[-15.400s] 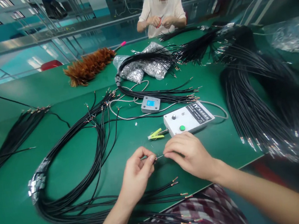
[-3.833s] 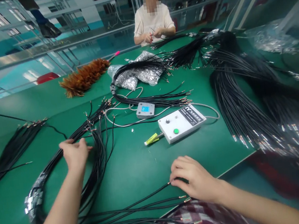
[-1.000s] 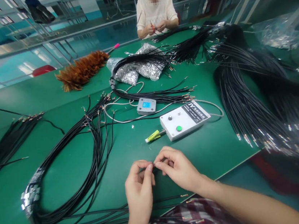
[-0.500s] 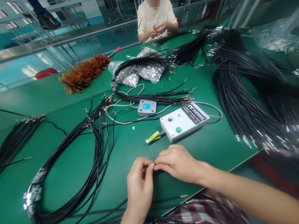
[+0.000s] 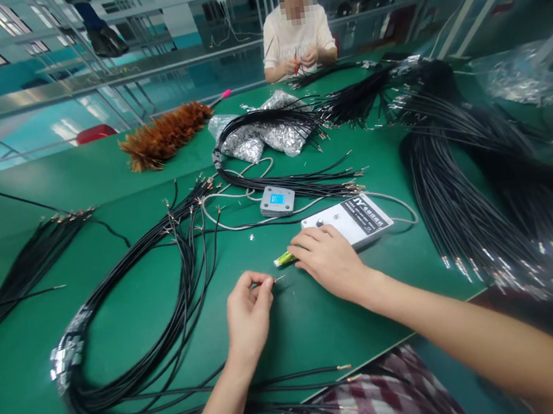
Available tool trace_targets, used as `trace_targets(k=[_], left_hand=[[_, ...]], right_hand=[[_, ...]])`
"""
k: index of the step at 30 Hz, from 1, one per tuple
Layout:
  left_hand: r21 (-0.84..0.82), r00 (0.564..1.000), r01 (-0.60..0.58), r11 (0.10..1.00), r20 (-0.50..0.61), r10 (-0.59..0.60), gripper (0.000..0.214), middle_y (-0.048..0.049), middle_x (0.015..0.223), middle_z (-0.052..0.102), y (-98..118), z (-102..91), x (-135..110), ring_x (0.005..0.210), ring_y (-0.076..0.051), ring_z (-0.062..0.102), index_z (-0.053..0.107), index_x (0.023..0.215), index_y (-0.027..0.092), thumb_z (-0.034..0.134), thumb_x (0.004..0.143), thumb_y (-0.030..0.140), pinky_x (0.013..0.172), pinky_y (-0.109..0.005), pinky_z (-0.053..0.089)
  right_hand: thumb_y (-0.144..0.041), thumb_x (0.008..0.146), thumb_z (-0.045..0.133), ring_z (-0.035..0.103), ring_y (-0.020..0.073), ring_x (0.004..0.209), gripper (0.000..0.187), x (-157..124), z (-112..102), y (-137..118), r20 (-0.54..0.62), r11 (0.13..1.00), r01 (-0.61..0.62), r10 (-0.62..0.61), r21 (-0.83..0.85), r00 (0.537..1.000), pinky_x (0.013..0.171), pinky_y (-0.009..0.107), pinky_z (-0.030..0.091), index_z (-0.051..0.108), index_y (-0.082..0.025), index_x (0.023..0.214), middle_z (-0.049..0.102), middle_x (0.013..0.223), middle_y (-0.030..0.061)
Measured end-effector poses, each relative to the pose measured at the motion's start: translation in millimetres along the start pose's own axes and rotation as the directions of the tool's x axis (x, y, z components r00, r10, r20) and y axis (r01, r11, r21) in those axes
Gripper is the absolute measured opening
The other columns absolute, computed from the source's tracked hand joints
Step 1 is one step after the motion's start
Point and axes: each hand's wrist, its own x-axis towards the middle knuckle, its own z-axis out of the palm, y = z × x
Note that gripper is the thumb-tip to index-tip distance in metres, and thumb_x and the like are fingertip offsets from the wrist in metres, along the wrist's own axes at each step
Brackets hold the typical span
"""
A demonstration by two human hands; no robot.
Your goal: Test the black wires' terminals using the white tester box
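My left hand (image 5: 250, 314) is closed in a pinch on the end of a black cable, and thin wire tips (image 5: 279, 278) stick out past the fingertips towards the right. Most of that cable is hidden by the hand and forearm. My right hand (image 5: 327, 258) reaches over the left end of a white control box (image 5: 376, 221) with a black label. Its thumb and fingers are around a yellow-green clip (image 5: 283, 259) that juts from the box; the clip's outer end shows, while the rest lies under the fingers. The wire tips are apart from the clip, just below it.
A looped bundle of black cables (image 5: 133, 251) lies at left. A small grey box with a blue screen (image 5: 277, 199) stands behind the control box. Bags of metal pieces (image 5: 287, 128), a feather duster (image 5: 167, 134) and thick cable bundles (image 5: 449, 192) surround it. A co-worker (image 5: 298, 36) sits opposite.
My right hand has left the left hand's fingertips and moved up to the clip on the control box. My left hand has shifted slightly up and left, exposing the wire tips.
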Motion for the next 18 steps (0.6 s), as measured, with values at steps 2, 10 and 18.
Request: trace_targets(k=[2,10,18], left_hand=[[0.000,1.000,-0.001,1.000,-0.004,0.001,0.027,0.0079,0.044,0.043,2.5,0.0,4.5,0.040,-0.005,0.033,0.054,0.070,0.016,0.068,0.072,0.039,0.039,-0.016,0.021],[0.007,1.000,0.015,1.000,-0.015,-0.015,0.026,0.0079,0.044,0.044,2.2,-0.1,17.5,0.037,-0.004,0.032,0.053,0.070,0.017,0.069,0.070,0.037,0.038,-0.016,0.019],[0.048,1.000,-0.012,0.999,-0.013,0.013,0.023,0.0076,0.045,0.044,-4.0,2.4,31.6,0.038,-0.006,0.037,0.053,0.069,0.017,0.067,0.069,0.036,0.040,-0.016,0.023]], right_hand=[[-0.014,0.093,0.056,0.056,0.0238,0.101,0.016,8.0,4.0,1.8,0.076,0.998,0.023,-0.018,-0.063,0.997,0.082,0.038,0.029,0.065,-0.014,0.106,0.069,0.106,0.0092],[-0.008,0.093,0.050,0.057,0.0236,0.086,0.015,19.3,3.8,0.8,0.237,0.990,0.072,-0.041,-0.124,0.971,0.077,0.038,0.027,0.064,-0.011,0.097,0.070,0.090,0.0099],[-0.008,0.091,0.051,0.058,0.0218,0.078,0.019,27.9,2.7,1.7,0.279,0.985,0.093,-0.050,-0.145,0.959,0.076,0.037,0.027,0.067,-0.015,0.082,0.071,0.078,0.0084]])
